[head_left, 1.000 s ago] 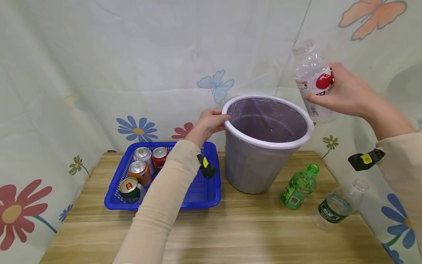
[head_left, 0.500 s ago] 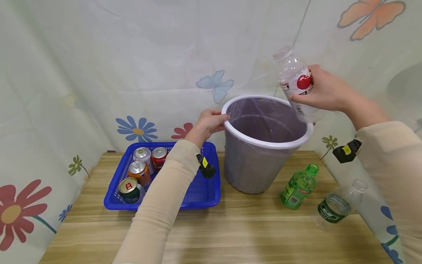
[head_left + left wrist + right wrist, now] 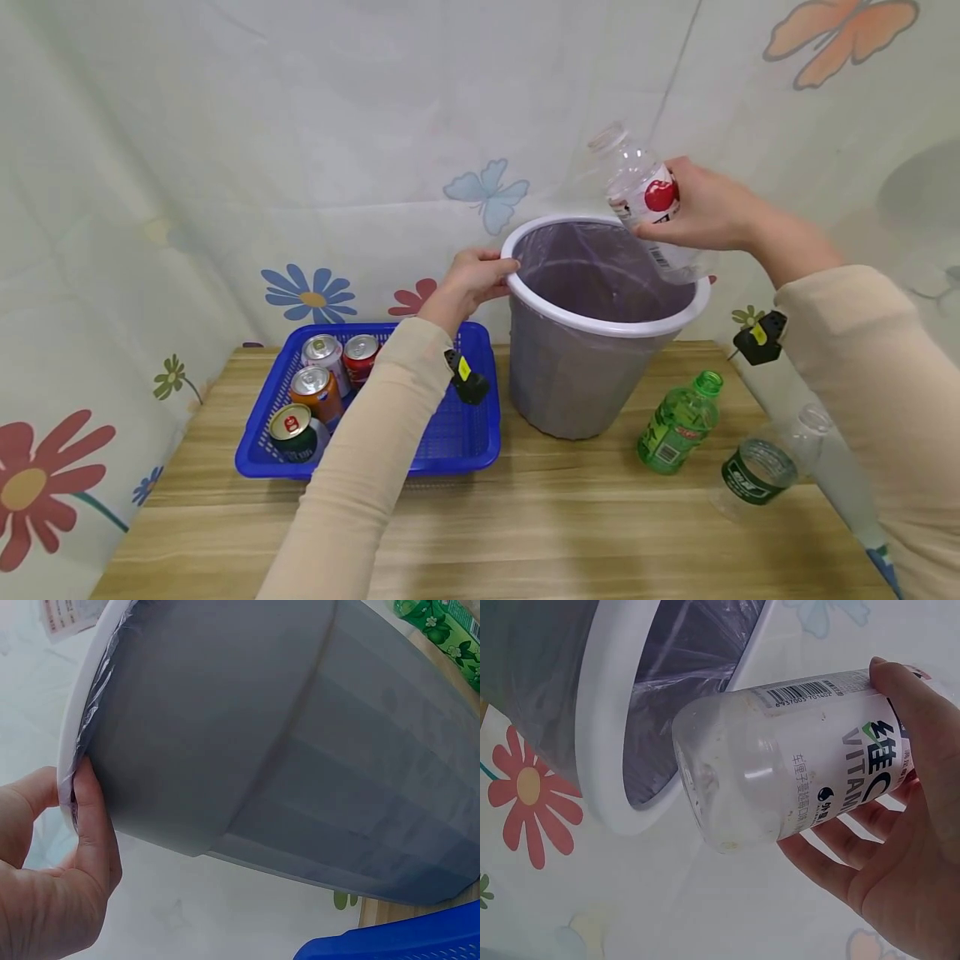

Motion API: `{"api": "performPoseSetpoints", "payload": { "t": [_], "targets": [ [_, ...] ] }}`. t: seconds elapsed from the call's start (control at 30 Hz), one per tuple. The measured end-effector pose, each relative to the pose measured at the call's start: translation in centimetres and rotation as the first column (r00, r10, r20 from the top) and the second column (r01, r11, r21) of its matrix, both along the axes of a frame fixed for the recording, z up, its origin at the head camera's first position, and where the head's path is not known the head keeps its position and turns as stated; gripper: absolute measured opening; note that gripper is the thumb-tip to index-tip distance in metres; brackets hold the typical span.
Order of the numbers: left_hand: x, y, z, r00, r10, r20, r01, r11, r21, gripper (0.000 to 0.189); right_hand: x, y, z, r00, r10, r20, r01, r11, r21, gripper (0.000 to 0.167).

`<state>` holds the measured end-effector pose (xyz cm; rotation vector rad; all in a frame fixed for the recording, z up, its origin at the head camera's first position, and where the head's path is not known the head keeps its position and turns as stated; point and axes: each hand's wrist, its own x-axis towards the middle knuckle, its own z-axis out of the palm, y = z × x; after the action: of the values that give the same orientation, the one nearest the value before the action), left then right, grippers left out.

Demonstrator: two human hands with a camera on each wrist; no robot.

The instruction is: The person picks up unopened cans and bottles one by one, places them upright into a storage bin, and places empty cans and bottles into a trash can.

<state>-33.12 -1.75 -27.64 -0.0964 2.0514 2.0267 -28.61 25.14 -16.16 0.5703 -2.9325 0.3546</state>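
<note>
A grey trash can (image 3: 577, 375) with a white rim and a clear liner stands on the wooden table. My left hand (image 3: 476, 279) pinches its rim on the left side, thumb inside and fingers under the edge, as the left wrist view shows. My right hand (image 3: 708, 208) grips a clear plastic bottle (image 3: 637, 187) with a cherry label, fingers wrapped round its middle. The bottle is uncapped and tilted, neck up to the left. Its base (image 3: 712, 780) is at the can's mouth, overlapping the right side of the opening in the head view.
Left of the can is a blue plastic basket (image 3: 480, 454) holding several drink cans (image 3: 315, 392), partly behind my left sleeve. A green bottle (image 3: 678, 423) and a clear bottle (image 3: 761, 471) with a dark green label are on the table's right. A patterned curtain (image 3: 360, 125) hangs behind.
My right hand has carried the cherry-label bottle leftward and slightly down, from right of the trash can to over its mouth. The left hand keeps its hold on the rim.
</note>
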Motion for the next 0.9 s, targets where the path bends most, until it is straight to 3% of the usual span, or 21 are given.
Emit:
{"api": "performPoseSetpoints", "payload": {
  "t": [0.9],
  "targets": [
    [-0.1,0.2,0.0,1.000,-0.013,-0.010,0.014,1.000,0.013,0.044,-1.1,-3.2,-1.4,0.997,0.028,0.075,-0.033,0.997,0.069,0.062]
  ]
}}
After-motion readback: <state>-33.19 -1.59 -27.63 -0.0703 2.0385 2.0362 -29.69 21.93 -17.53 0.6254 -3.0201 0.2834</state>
